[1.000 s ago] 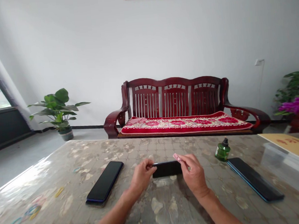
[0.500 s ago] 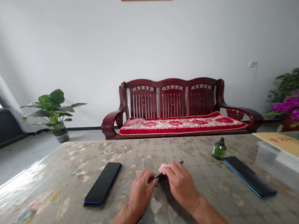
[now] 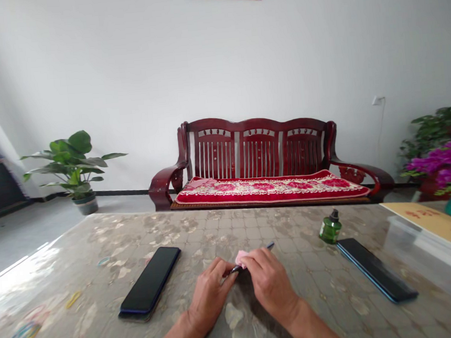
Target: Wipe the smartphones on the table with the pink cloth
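My left hand [image 3: 211, 290] pinches the near-left end of a slim, dark, pen-like object [image 3: 270, 246] between thumb and fingertips. My right hand [image 3: 270, 286] is closed on a crumpled pink cloth [image 3: 241, 258], pressing it against the same object. The far end of this object pokes out beyond the right fingers, and its middle is hidden by them. To the left of my hands lies a black phone [image 3: 151, 281], screen up. Another phone [image 3: 376, 269] with a blue edge rests to the right, close to a small green bottle [image 3: 330, 227] with a black top.
Several coloured rubber bands [image 3: 27, 333] are scattered at the table's left. A clear plastic box [image 3: 418, 257] and a tan folder [image 3: 427, 219] occupy the right side, near purple flowers [image 3: 450, 168]. Beyond the patterned table [image 3: 215, 228] stands a red wooden bench [image 3: 257, 150].
My right hand and the pink cloth have slid slightly left along the dark object, closer to my left hand. The view has shifted a little.
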Motion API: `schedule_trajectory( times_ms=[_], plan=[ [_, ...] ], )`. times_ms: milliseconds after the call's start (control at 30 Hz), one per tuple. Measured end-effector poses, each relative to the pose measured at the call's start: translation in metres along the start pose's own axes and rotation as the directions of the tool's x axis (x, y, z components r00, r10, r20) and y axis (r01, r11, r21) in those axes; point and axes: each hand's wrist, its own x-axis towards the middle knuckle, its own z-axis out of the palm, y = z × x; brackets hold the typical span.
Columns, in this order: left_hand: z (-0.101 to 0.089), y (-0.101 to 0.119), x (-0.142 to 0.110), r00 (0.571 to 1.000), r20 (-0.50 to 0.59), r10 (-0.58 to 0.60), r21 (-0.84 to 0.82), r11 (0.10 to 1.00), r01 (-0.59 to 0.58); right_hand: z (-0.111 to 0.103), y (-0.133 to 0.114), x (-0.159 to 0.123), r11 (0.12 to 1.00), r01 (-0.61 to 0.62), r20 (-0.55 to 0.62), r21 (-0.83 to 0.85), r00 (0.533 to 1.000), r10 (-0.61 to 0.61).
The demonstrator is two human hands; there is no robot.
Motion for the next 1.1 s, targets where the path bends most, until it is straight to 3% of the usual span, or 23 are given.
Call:
schedule_trajectory(
  times_ms=[133,233,300,400,533,633,700,800,1000,1100],
  plan=[
    [-0.002,0.001,0.001,1.000,0.010,-0.028,-0.014,0.999,0.028,-0.006,0.032,0.000,0.993,-0.112,-0.068,-0.025,0.992,0.110],
    [-0.003,0.003,0.002,0.999,0.018,-0.040,-0.028,0.999,0.041,-0.006,0.060,-0.002,0.969,-0.247,-0.133,0.022,0.960,0.247],
    [-0.003,0.004,0.003,0.999,0.013,-0.050,-0.035,0.998,0.051,-0.002,0.072,-0.004,0.921,-0.368,-0.150,0.124,0.911,0.384],
    [-0.003,0.003,0.003,0.998,0.005,-0.063,-0.032,0.997,0.064,0.006,0.081,-0.007,0.787,-0.541,-0.097,0.297,0.803,0.588],
    [-0.002,-0.002,0.000,0.999,0.012,-0.049,-0.007,0.999,0.049,0.014,0.090,-0.013,0.648,-0.649,0.008,0.399,0.709,0.705],
    [-0.001,-0.003,-0.003,0.999,0.012,0.033,0.055,0.998,-0.034,0.016,0.093,-0.013,0.607,-0.654,-0.014,0.451,0.675,0.737],
    [0.000,0.000,-0.006,0.988,0.039,0.151,0.126,0.980,-0.155,0.018,0.092,-0.012,0.501,-0.643,-0.001,0.579,0.614,0.789],
    [0.000,0.010,-0.010,0.926,0.139,0.351,0.255,0.891,-0.376,0.025,0.085,-0.010,0.322,-0.612,0.089,0.722,0.544,0.834],
    [0.010,0.022,-0.014,0.798,0.315,0.513,0.326,0.732,-0.599,0.039,0.077,-0.011,0.334,-0.624,0.140,0.706,0.586,0.798],
    [0.017,0.023,-0.014,0.784,0.359,0.507,0.271,0.747,-0.607,0.042,0.081,-0.010,0.386,-0.624,0.141,0.679,0.627,0.766]
  ],
)
